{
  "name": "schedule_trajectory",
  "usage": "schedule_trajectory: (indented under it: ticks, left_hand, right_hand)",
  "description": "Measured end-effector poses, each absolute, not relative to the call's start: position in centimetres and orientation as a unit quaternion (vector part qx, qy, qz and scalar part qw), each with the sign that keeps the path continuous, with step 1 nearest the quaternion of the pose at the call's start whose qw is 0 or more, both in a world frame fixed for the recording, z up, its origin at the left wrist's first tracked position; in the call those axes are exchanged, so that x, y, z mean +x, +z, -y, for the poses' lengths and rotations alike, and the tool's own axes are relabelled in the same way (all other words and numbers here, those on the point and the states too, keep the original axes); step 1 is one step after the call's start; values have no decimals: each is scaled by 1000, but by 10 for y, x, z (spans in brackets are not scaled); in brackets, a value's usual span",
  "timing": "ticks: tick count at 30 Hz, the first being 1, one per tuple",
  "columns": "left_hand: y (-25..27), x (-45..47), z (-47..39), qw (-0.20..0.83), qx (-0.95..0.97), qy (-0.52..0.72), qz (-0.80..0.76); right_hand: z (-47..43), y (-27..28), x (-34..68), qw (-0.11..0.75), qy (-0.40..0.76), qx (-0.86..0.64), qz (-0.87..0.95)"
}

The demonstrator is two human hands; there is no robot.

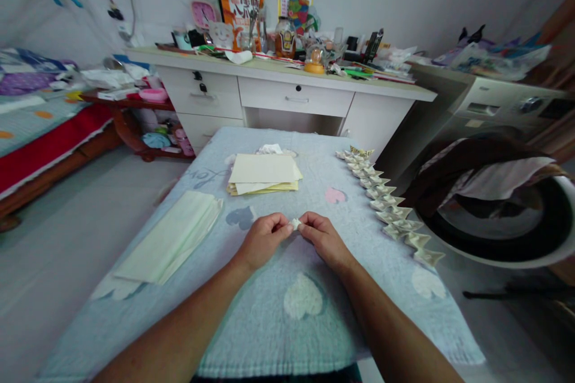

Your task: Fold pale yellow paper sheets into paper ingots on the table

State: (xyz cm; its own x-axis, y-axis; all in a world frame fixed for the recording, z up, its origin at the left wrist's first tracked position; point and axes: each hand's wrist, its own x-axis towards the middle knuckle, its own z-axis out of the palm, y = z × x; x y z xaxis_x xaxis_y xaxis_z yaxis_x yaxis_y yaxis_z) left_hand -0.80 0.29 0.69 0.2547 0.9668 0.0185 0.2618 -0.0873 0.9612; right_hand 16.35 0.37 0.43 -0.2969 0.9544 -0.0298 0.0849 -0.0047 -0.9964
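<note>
Between my two hands is a small piece of folded pale paper, pinched at both ends above the cloth-covered table. My left hand closes thumb and fingertips on its left end. The right end is gripped the same way by my right hand. Most of the paper is hidden by the fingers. Beyond my hands lies a stack of cream paper sheets. A pile of long, pale green-white paper rests to the left. Along the right edge runs a row of folded paper pieces with pointed ends.
A light blue cloth with heart patterns covers the table. Behind it stands a white desk crowded with jars, an orange snack bag and clutter. At right is a washing machine with laundry in its open door. A bed is at left.
</note>
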Motion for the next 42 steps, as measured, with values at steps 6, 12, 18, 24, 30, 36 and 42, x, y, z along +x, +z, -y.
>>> schedule_trajectory:
  ticks: [6, 12, 18, 24, 30, 36, 42]
  left_hand:
    - [5, -9, -2, 468, 643, 380, -472]
    - [4, -8, -2, 468, 647, 382, -464]
    - [6, -5, -1, 480, 649, 383, -450]
    - [9, -6, -1, 474, 662, 390, -431]
    - [4, -9, -5, 491, 646, 393, -433]
    - [2, -7, -4, 518, 602, 422, -438]
    - [3, -6, -5, 485, 618, 424, -451]
  right_hand:
    - [-2, 8, 162, 374, 540, -440, 613]
    - [-2, 5, 162, 371, 547, -431, 614]
    - [-1, 5, 165, 384, 566, -424, 593]
    - [0, 6, 165, 386, 529, -414, 632]
    - [0, 8, 164, 369, 488, -411, 676]
    - [1, 9, 167, 359, 513, -412, 662]
    - [-1, 2, 164, 353, 532, -422, 643]
